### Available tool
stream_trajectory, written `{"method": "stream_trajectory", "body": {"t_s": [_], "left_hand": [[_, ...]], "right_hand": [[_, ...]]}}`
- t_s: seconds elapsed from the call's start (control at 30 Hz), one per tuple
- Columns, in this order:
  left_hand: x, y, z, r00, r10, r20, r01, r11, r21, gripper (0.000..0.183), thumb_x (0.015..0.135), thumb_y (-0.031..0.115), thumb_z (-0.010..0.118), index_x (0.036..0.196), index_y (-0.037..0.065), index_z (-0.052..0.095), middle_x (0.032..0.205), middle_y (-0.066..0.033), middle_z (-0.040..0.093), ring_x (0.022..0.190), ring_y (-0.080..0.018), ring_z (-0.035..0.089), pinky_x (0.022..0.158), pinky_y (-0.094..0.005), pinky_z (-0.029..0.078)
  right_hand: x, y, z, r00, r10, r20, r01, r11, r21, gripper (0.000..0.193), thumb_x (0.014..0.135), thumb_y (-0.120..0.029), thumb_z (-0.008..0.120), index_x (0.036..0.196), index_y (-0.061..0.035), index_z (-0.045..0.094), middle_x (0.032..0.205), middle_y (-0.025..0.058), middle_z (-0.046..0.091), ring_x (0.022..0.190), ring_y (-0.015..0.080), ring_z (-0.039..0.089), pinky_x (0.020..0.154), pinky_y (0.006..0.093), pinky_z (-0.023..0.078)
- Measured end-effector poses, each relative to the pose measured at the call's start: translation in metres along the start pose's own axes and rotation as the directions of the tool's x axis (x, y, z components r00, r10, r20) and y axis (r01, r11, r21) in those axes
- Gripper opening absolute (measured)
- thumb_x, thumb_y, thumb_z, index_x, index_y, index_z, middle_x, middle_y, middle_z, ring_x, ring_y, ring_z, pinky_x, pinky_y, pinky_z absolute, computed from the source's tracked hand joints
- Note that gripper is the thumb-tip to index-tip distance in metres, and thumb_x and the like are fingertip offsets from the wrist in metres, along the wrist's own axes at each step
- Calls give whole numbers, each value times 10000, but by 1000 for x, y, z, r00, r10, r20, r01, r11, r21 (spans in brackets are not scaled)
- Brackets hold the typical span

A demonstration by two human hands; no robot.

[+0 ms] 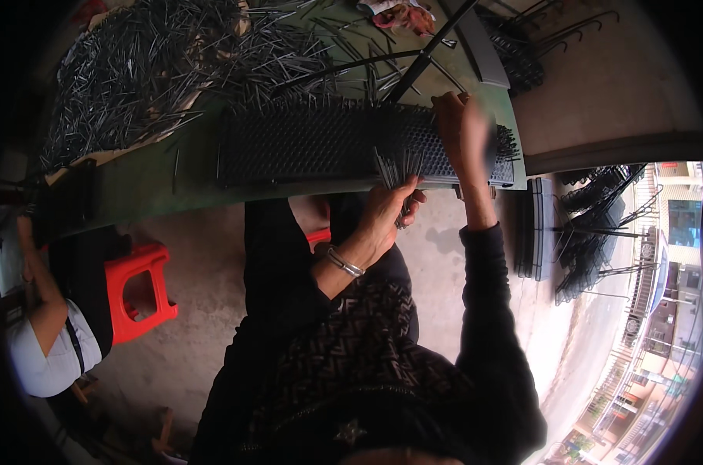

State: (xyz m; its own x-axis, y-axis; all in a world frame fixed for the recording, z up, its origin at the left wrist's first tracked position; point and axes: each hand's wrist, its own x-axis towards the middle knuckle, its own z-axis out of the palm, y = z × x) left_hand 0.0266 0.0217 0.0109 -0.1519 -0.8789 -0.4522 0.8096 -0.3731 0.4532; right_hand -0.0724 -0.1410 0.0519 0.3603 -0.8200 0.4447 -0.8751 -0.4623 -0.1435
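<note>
My left hand [386,213], with a bracelet at the wrist, is closed round a bundle of thin dark rods [400,167] that fan upward at the front edge of a long black rack [305,147]. The rack is full of small holes and lies along the near edge of the green table [146,177]. Over its right part is my right hand [464,139], fingertips pinched together; what they hold is too small to make out. Short rods [508,143] stand upright at the rack's right end.
A large heap of loose rods [150,70] covers the table's far left. Dark crossing bars [410,77] rise behind the rack, near a crumpled red and white cloth [402,17]. At left, a person [61,341] sits by a red stool [138,291]. Black wire frames [592,240] stand at right.
</note>
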Motion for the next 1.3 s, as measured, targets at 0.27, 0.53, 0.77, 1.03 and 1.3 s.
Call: {"method": "stream_trajectory", "body": {"t_s": [0.27,0.53,0.77,1.03,1.3], "left_hand": [[2,-2,-4,1000,19,-3,-19,999,-36,251,942,247,633,996,3,665,761,-63,620,593,-83,489,449,-218,333],[1,0,-2,999,42,1,-42,999,-33,258,940,250,636,1001,1,662,765,-67,639,587,-80,495,445,-211,335],[4,4,-1,999,40,-4,-40,999,20,260,955,244,611,1047,3,648,834,-72,680,617,-72,516,473,-207,334],[1,5,2,998,51,-40,-48,997,67,208,921,248,656,1026,68,662,861,-67,698,684,-86,565,479,-199,330],[1,4,4,998,31,-57,-24,992,122,191,894,235,681,1018,91,657,895,-62,713,759,-110,637,487,-206,332]], "right_hand": [[-5,9,7,998,48,-40,-47,998,36,232,904,-311,614,865,-83,597,896,129,625,828,357,628,679,460,489],[-15,4,-3,981,134,-141,-116,985,130,190,919,-283,608,889,-96,603,895,119,610,829,331,623,680,424,486],[-25,7,-6,989,127,-75,-122,991,60,159,916,-282,616,916,-126,648,903,106,619,819,314,623,681,409,479],[-42,6,-38,820,172,546,-463,759,458,223,914,-238,641,918,-15,655,801,49,639,711,136,592,656,288,469],[-48,11,-51,756,-98,647,-554,432,712,145,912,-134,625,899,9,646,745,33,614,675,107,604,636,248,486]]}}
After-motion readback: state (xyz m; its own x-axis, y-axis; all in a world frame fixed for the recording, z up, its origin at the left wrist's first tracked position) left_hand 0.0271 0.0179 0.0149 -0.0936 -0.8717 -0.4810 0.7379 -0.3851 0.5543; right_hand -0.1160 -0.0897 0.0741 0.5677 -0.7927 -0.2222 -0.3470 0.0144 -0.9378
